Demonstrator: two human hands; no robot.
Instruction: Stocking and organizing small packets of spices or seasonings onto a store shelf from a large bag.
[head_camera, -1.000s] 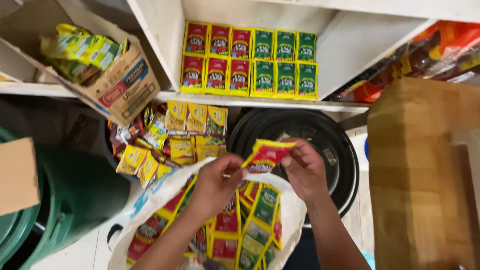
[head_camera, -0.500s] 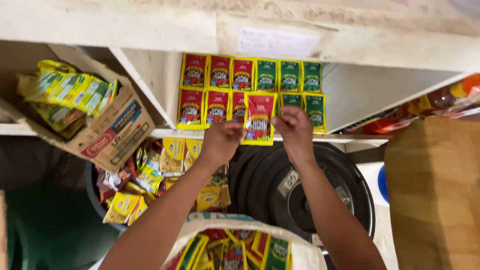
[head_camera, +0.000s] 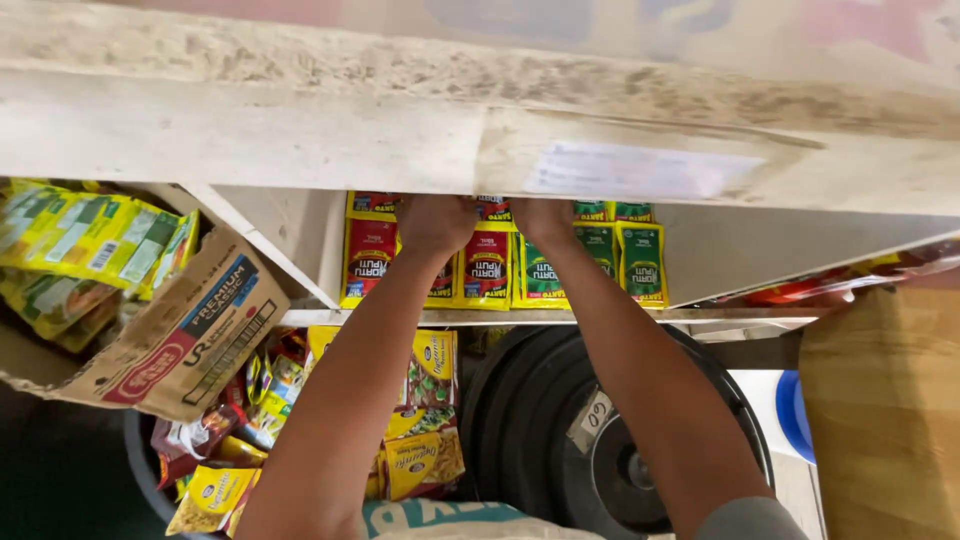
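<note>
Both my arms reach up into a white shelf compartment (head_camera: 300, 265). My left hand (head_camera: 435, 222) and my right hand (head_camera: 540, 217) are side by side at the top of the stacked sachets, their fingertips hidden behind the upper shelf board (head_camera: 300, 130). A strip of a red and yellow sachet (head_camera: 493, 210) shows between the two hands, which grip it. Below stand rows of red sachets (head_camera: 370, 255) on the left and green sachets (head_camera: 640, 262) on the right.
A tilted cardboard box (head_camera: 190, 330) with yellow-green packets (head_camera: 80, 235) sits at the left. Under the shelf are a tub of yellow packets (head_camera: 425, 420), a black round lid (head_camera: 560, 430), a white sack's rim (head_camera: 440, 520), and a brown carton (head_camera: 880, 400) at the right.
Both hands lifted the red and yellow sachet from above the white sack up to the shelf, and now hold it at the top of the red rows, partly hidden by the board.
</note>
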